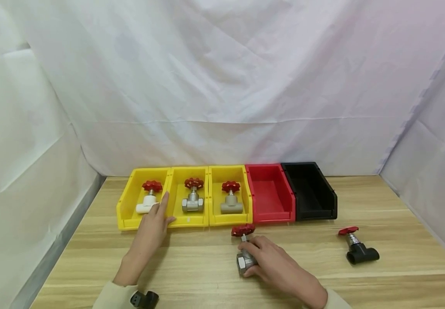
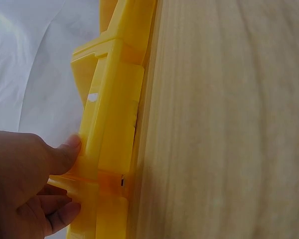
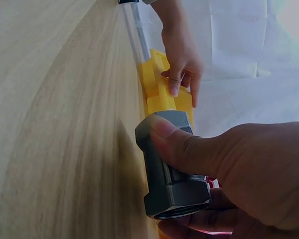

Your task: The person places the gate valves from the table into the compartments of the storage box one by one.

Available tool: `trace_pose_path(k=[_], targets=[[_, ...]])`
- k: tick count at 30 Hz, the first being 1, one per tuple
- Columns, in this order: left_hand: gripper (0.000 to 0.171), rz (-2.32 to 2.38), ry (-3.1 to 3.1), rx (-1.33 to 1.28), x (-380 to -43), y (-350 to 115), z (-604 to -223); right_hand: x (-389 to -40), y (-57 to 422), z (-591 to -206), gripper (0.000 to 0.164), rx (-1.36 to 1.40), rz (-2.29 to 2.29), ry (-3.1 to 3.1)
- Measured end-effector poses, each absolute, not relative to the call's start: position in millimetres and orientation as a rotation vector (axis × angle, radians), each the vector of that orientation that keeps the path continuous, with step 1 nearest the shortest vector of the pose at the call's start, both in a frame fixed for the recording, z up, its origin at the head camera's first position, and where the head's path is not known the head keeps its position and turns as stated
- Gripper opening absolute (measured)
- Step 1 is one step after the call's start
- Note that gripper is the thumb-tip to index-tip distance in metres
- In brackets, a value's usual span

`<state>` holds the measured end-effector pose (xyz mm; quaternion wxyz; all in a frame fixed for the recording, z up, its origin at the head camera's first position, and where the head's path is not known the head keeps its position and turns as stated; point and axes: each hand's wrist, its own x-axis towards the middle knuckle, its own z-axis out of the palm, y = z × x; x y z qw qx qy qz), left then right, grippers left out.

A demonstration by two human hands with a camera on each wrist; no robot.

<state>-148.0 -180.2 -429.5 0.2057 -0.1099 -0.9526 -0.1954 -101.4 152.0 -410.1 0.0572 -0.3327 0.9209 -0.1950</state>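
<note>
My right hand (image 1: 274,264) grips a metal gate valve (image 3: 172,167) by its body, thumb along the side. Its red handwheel (image 1: 243,230) points toward the bins. The left hand (image 1: 154,227) pinches the adjoining walls of the leftmost yellow bin (image 1: 130,223) and the second yellow bin (image 1: 180,222), with the thumb (image 2: 70,152) on the front side. A white valve (image 1: 148,202) lies in the leftmost bin, partly behind the left hand. Another metal valve (image 1: 193,202) sits in the second bin, and a grey-beige valve (image 1: 231,202) in the third yellow bin (image 1: 222,220).
To the right of the yellow bins stand a red bin (image 1: 270,214) and a black bin (image 1: 317,213). A black valve (image 1: 361,252) with a red handle lies on the wooden table (image 1: 199,274) at the right. White cloth (image 1: 222,86) hangs behind and at both sides.
</note>
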Motion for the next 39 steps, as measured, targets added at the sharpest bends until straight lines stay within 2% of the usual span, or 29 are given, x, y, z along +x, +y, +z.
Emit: trace_pose_path(k=[14, 23, 39], targets=[[0.073, -0.549, -2.656, -0.309, -149.2, -180.4, -429.1, -103.3, 151.9, -414.2, 0.05, -0.994, -0.585, 2.727], [0.073, -0.545, -2.658, -0.307, -149.7, -180.6, -429.2, -103.4, 151.7, -417.7, 0.039, -1.125, -0.598, 2.777], [0.073, -0.544, -2.645, -0.32, -149.0, -180.5, -428.8, -103.3, 155.9, -408.0, 0.039, -1.134, -0.575, 2.812]])
